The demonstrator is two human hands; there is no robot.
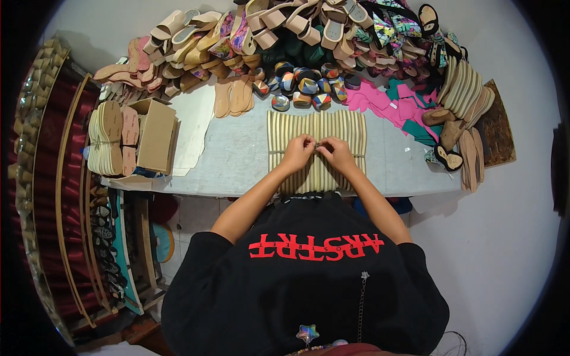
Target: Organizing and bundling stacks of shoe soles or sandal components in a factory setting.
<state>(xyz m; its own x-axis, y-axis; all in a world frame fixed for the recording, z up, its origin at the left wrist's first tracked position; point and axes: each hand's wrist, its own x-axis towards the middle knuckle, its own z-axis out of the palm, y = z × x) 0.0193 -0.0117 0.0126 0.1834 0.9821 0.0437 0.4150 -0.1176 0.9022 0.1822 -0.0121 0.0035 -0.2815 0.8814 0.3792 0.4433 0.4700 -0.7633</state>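
A bundle of cream and olive striped strips lies across the grey worktable, straight in front of me. Both hands rest on its middle. My left hand and my right hand meet fingertip to fingertip and pinch a thin tie or string that runs across the bundle. The pinched thing is too small to make out clearly.
Sandals and soles are heaped along the table's far edge, with round patterned pieces and pink and teal cut-outs nearby. A cardboard box and stacked soles sit at left. More soles stand right.
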